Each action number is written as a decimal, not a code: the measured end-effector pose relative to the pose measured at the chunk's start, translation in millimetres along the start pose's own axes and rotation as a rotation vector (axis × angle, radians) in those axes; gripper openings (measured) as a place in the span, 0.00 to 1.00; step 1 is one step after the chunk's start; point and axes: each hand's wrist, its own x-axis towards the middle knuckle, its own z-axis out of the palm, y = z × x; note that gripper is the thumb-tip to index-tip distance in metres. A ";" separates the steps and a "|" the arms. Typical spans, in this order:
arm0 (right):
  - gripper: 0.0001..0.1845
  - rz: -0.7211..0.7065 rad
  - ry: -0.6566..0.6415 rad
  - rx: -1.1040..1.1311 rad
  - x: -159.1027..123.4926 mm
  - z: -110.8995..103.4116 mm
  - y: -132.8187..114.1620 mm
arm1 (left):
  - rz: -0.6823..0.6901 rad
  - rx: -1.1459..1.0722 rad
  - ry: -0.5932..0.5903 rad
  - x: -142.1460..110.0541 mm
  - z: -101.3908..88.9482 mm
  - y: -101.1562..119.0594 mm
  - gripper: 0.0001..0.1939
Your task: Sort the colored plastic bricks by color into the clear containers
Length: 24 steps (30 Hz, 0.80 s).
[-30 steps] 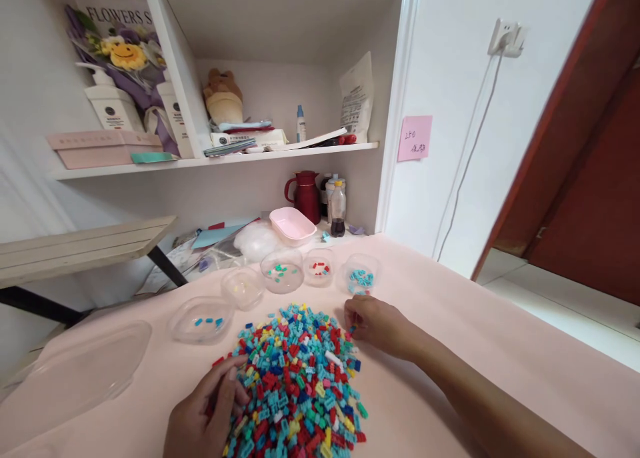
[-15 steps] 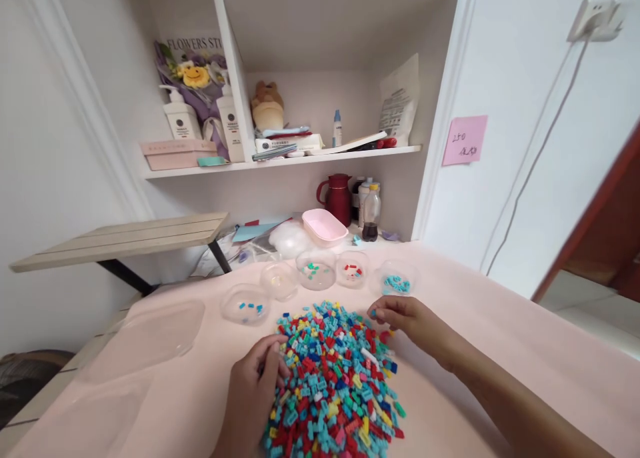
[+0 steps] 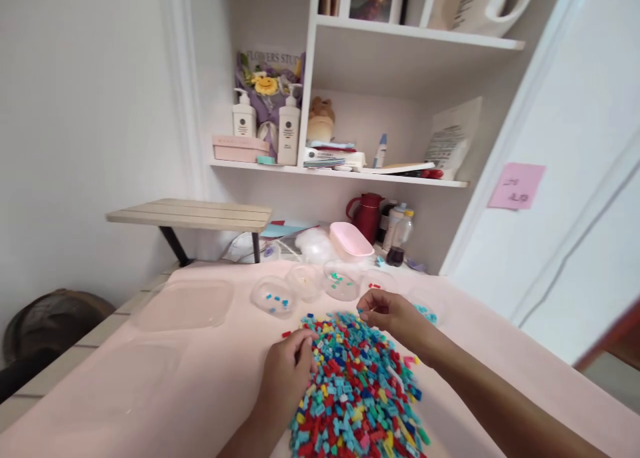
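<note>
A heap of small toy building bricks [image 3: 357, 391] in turquoise, red, yellow, blue and green spreads over the pink tabletop. My right hand [image 3: 395, 317] hovers at the heap's far edge, thumb and fingers pinched on a tiny blue brick [image 3: 361, 311]. At the heap's left side rests my left hand [image 3: 290, 368], its fingers curled against the bricks; whatever they hold is hidden. Just beyond it lies a loose red brick [image 3: 287, 334]. Behind the heap, clear dishes hold sorted bricks: a blue-brick dish [image 3: 260, 303], a green-brick dish [image 3: 345, 293], and a turquoise-brick dish [image 3: 437, 305] partly behind my right hand.
Another clear dish [image 3: 303, 288] and a red-brick dish [image 3: 387, 278] stand in the same row. Clear lids or trays [image 3: 220, 305] lie at left. Farther back are a pink basin [image 3: 353, 241], a red jug [image 3: 369, 218], bottles [image 3: 400, 238] and a small wooden stand [image 3: 195, 213].
The camera view has turned left and tilted. My right hand has shifted left along the heap's far edge, still pinching the blue brick. My left hand stays at the heap's left side.
</note>
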 end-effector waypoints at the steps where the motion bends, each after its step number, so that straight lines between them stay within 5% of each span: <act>1: 0.06 -0.040 0.003 -0.047 9.8 7.5 -8.2 | 0.002 0.008 0.001 -0.4 0.0 0.1 0.19; 7: 0.07 -0.222 0.097 -0.143 66.0 52.5 -56.3 | 0.009 0.046 0.005 -4.5 -2.4 4.3 0.18; 11: 0.12 -0.273 0.070 -0.033 72.2 59.6 -67.4 | 0.005 0.055 0.012 -4.9 -2.6 3.5 0.18; 16: 0.10 -0.245 0.085 0.012 35.8 32.0 -51.0 | 0.000 0.041 0.021 -2.0 -3.1 0.3 0.18; 24: 0.17 -0.019 0.280 -0.047 -25.7 -19.7 13.8 | -0.039 -0.036 0.015 1.7 -5.7 -1.1 0.18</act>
